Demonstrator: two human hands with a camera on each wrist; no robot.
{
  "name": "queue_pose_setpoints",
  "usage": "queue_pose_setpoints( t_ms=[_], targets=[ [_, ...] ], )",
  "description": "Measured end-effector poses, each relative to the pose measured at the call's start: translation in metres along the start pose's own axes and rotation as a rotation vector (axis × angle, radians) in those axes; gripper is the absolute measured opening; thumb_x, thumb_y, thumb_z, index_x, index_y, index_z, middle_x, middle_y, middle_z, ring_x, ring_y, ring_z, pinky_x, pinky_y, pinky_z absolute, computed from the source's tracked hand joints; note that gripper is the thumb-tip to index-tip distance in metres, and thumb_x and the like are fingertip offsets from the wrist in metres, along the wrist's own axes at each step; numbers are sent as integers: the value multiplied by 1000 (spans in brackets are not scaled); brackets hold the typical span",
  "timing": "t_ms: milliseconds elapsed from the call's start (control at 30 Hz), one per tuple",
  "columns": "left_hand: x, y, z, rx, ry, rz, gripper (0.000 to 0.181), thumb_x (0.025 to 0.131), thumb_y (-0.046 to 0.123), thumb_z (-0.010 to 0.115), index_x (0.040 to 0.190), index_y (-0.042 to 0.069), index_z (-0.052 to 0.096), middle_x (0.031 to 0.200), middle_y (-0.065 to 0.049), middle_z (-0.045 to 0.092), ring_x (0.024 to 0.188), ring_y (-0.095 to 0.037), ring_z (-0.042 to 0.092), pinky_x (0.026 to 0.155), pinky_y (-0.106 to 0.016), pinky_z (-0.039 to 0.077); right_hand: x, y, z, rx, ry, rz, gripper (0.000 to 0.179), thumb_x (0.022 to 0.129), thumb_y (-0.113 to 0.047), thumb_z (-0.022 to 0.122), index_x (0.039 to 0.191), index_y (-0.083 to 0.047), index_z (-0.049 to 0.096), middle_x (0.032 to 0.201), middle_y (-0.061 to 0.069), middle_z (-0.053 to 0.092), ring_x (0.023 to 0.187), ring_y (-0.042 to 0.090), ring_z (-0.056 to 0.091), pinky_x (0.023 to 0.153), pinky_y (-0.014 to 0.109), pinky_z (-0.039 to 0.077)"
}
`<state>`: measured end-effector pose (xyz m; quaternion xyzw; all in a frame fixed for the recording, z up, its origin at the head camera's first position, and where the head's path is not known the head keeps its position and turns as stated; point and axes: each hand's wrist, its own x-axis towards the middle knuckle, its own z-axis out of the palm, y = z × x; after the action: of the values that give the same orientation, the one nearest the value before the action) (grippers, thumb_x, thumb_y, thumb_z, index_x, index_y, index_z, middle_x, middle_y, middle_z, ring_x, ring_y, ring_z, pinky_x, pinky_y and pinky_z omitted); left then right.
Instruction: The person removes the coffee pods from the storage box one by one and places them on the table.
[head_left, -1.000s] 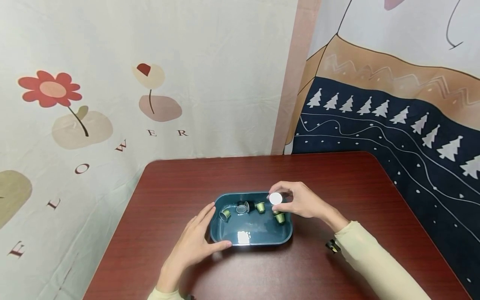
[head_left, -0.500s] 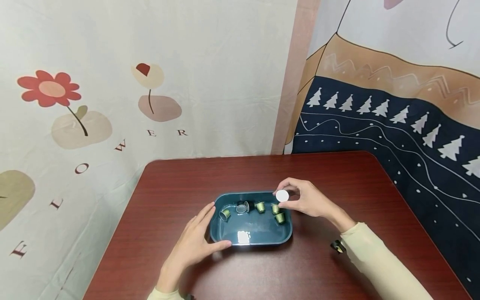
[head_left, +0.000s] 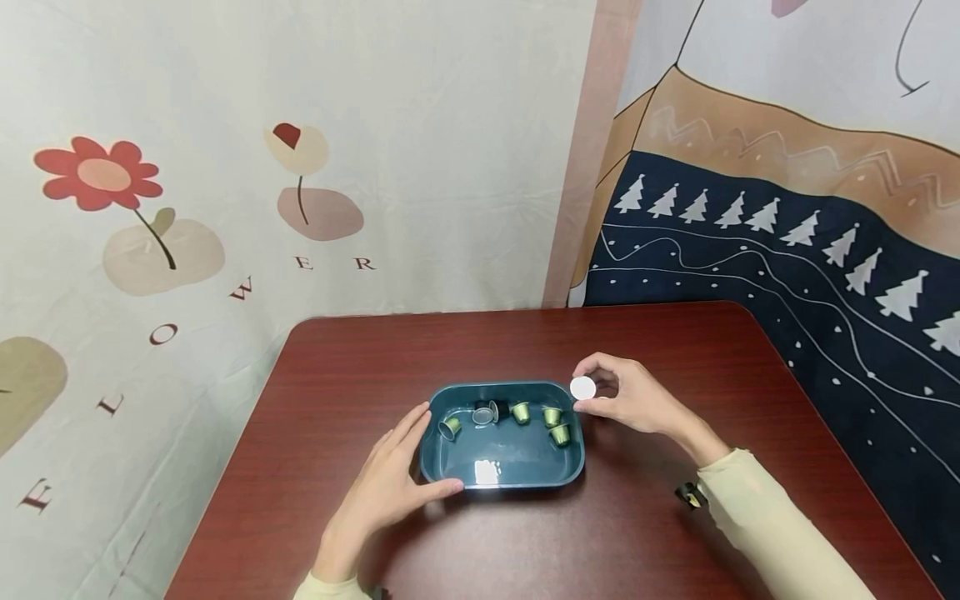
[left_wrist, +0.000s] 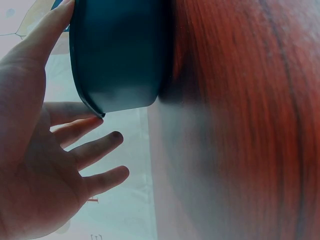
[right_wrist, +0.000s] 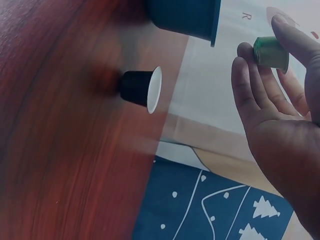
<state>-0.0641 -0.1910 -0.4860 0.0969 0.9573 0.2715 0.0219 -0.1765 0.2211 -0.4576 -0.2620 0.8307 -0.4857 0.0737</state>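
A dark teal tray stands mid-table with several small coffee capsules inside. My left hand rests against the tray's left end, its thumb at the front rim and fingertips at the left rim; in the left wrist view the outer fingers are spread and straight. Just beyond the tray's right end, my right hand pinches a green coffee capsule between thumb and fingers, its white lid facing up in the head view. Beneath that hand a black coffee capsule with a white lid stands upright on the table, hidden in the head view.
In the tray lie green capsules at the right and left, and dark ones near the back wall. The reddish-brown table extends around it. Printed curtains hang behind and to the right.
My right hand has carried the green capsule rightward from over the tray's right end to just past its rim, uncovering another green capsule in the tray. My left hand has stayed put.
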Motion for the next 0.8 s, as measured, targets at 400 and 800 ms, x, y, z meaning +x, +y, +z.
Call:
queue_pose_setpoints(
  t_ms=[400, 800],
  targets=[
    [0, -2, -1, -6, -17, -8, 124, 83, 75, 90, 175, 8, 42, 186, -5, 36, 166, -47, 44, 134, -75, 36, -10, 12, -8, -52, 35, 18, 44, 91, -12, 96, 127, -12, 72, 110, 4, 79, 99, 12, 74, 94, 34, 69],
    [0, -1, -1, -2, -8, -4, 124, 82, 75, 90, 174, 6, 42, 186, -6, 37, 165, -48, 44, 133, -75, 37, -22, 21, -14, -54, 73, 59, 40, 92, -14, 96, 125, -15, 73, 109, 4, 78, 98, 10, 73, 93, 33, 69]
  ],
)
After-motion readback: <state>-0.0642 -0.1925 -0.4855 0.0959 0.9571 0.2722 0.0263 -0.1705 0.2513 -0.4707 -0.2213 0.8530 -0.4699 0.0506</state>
